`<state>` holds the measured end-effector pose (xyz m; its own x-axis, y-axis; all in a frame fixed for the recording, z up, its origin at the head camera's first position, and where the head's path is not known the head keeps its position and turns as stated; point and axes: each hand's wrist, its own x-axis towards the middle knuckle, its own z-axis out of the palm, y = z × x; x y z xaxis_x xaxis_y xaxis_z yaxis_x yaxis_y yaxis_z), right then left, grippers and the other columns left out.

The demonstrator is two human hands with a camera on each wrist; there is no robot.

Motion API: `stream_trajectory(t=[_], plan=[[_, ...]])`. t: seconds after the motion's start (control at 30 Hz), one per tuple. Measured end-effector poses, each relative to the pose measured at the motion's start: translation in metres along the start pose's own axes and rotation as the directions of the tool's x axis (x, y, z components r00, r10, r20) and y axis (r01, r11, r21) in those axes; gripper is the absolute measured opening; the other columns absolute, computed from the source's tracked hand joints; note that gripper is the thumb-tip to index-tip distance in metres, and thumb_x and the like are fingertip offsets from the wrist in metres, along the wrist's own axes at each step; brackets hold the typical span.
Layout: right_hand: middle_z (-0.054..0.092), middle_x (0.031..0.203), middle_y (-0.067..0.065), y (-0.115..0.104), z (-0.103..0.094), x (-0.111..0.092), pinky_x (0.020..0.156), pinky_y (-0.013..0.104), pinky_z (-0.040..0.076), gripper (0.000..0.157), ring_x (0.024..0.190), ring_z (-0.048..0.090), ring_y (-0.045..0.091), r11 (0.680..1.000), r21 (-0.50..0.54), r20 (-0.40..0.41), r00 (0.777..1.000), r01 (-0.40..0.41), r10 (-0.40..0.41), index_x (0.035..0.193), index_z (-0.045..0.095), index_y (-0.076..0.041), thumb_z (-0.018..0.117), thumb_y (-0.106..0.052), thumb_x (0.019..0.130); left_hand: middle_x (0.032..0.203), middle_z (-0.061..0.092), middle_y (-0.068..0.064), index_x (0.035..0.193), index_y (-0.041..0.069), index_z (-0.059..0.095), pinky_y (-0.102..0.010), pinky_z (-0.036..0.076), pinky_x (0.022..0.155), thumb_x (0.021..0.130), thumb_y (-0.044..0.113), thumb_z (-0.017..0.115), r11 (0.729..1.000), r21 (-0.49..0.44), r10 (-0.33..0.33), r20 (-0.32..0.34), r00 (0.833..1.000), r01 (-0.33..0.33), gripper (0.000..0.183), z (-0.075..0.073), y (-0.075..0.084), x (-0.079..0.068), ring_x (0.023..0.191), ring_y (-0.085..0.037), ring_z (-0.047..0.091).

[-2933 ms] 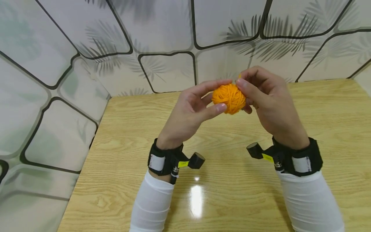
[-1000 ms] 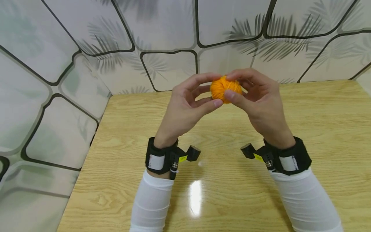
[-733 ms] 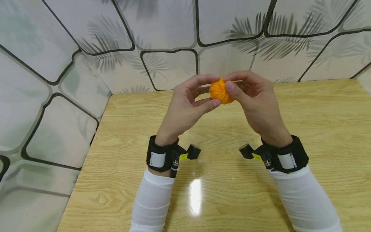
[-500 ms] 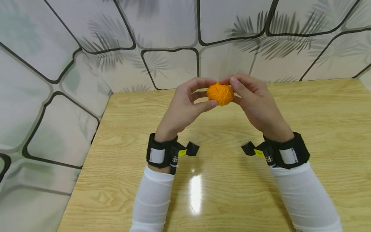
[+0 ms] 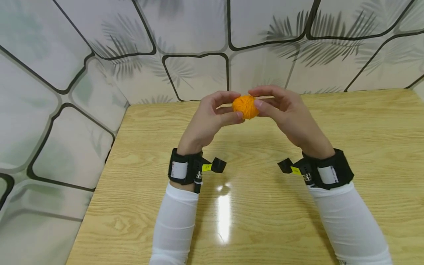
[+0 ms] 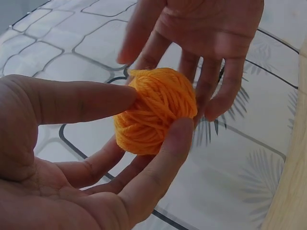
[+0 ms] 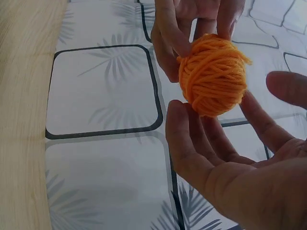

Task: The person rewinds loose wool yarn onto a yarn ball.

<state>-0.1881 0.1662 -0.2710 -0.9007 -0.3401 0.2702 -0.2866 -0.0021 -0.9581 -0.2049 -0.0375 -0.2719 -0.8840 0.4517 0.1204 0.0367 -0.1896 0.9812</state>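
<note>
A small ball of orange yarn [image 5: 245, 107] is held up over the far part of the table. My left hand [image 5: 208, 119] pinches it between thumb and fingers from the left side. Close on the ball's right is my right hand [image 5: 287, 117], its fingers loosely bent. In the right wrist view, the right thumb [image 7: 288, 87] stands apart from the yarn [image 7: 213, 76], while the fingertips are right at its lower side. A short loose strand shows at the ball's edge in the left wrist view, above the left index finger [image 6: 86, 101].
Beneath the hands lies a light wood-grain table [image 5: 145, 176] with a bright light reflection on it. A pale wall [image 5: 195, 29] with dark lines and leaf prints borders the table at the back and left. Each wrist wears a black strap with a small camera.
The yarn ball has shifted left and turned between the fingers. My right hand, which held the ball together with the left a second ago, has loosened from it.
</note>
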Motion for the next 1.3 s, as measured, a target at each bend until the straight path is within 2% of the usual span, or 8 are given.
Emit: stream_trajectory(t=[0.13,0.43,0.67,0.8,0.93,1.03,1.2,1.3], plan=[[0.051,0.126,0.007,-0.001,0.001,-0.002,0.089,0.035,0.046,0.031,0.116,0.049,0.024,0.992,-0.122,0.014,1.0,0.025,-0.023,0.118,0.06,-0.009,0.059,-0.019,0.089,0.122,0.045,-0.018,0.121,-0.004,0.047,-0.041,0.049,0.083,0.081,-0.006,0.061,0.999,-0.043,-0.015,-0.022,1.0,0.014,0.043,0.0,0.0,0.0,0.101,-0.033,0.058],[0.047,0.132,0.002,0.001,0.002,-0.003,0.092,0.036,0.044,0.025,0.124,0.04,0.019,0.985,-0.168,0.055,0.998,0.049,-0.04,0.11,0.065,-0.01,0.062,-0.017,0.087,0.122,0.044,-0.018,0.121,-0.004,0.046,-0.04,0.048,0.085,0.082,-0.005,0.061,0.998,-0.062,-0.027,-0.044,0.999,0.025,0.042,-0.002,-0.001,0.001,0.102,-0.034,0.056],[0.054,0.124,0.003,0.004,0.009,-0.001,0.084,0.034,0.049,0.023,0.117,0.049,0.018,0.965,-0.242,-0.057,0.991,0.103,-0.12,0.101,0.067,-0.007,0.07,-0.011,0.078,0.121,0.044,-0.019,0.121,-0.002,0.047,-0.043,0.048,0.083,0.081,-0.006,0.06,0.988,-0.14,-0.077,-0.063,0.995,0.067,0.042,-0.001,-0.002,0.003,0.103,-0.034,0.054],[0.057,0.122,0.008,0.005,0.012,-0.001,0.081,0.033,0.049,0.017,0.115,0.052,0.021,0.969,-0.21,-0.104,0.982,0.133,-0.158,0.094,0.069,-0.004,0.069,-0.005,0.078,0.118,0.045,-0.018,0.121,-0.003,0.048,-0.047,0.048,0.082,0.082,-0.002,0.062,0.966,-0.244,-0.117,-0.09,0.989,0.091,0.041,0.003,-0.002,0.004,0.103,-0.032,0.052],[0.056,0.122,0.014,0.006,0.012,0.0,0.082,0.033,0.049,0.014,0.116,0.051,0.024,0.969,-0.183,-0.104,0.977,0.165,-0.186,0.09,0.069,-0.001,0.069,-0.001,0.076,0.113,0.048,-0.017,0.118,-0.003,0.051,-0.044,0.048,0.084,0.082,0.004,0.065,0.96,-0.265,-0.123,-0.122,0.985,0.087,0.039,0.005,-0.004,0.006,0.099,-0.029,0.052],[0.057,0.123,0.012,0.005,0.01,0.0,0.088,0.034,0.047,0.013,0.118,0.049,0.022,0.95,-0.25,-0.072,0.975,0.187,-0.211,0.088,0.07,-0.004,0.071,-0.002,0.075,0.114,0.049,-0.018,0.115,-0.001,0.052,-0.041,0.047,0.087,0.082,0.004,0.065,0.962,-0.261,-0.121,-0.143,0.982,0.08,0.037,0.006,-0.005,0.007,0.099,-0.029,0.054],[0.056,0.125,0.004,-0.006,0.011,-0.003,0.096,0.033,0.039,0.011,0.122,0.046,0.018,0.881,-0.421,-0.024,0.969,0.215,-0.247,0.083,0.072,-0.009,0.073,-0.005,0.074,0.116,0.05,-0.021,0.115,0.001,0.05,-0.04,0.046,0.088,0.082,0.003,0.065,0.96,-0.269,-0.126,-0.161,0.979,0.079,0.036,0.003,-0.006,0.007,0.1,-0.03,0.055],[0.055,0.125,0.007,-0.017,0.016,-0.006,0.098,0.035,0.036,0.01,0.121,0.046,0.021,0.86,-0.461,-0.006,0.968,0.219,-0.25,0.083,0.072,-0.007,0.073,-0.005,0.073,0.115,0.05,-0.021,0.115,0.002,0.05,-0.042,0.048,0.085,0.082,0.004,0.065,0.965,-0.247,-0.133,-0.16,0.978,0.091,0.036,0.003,-0.005,0.007,0.101,-0.032,0.055]])
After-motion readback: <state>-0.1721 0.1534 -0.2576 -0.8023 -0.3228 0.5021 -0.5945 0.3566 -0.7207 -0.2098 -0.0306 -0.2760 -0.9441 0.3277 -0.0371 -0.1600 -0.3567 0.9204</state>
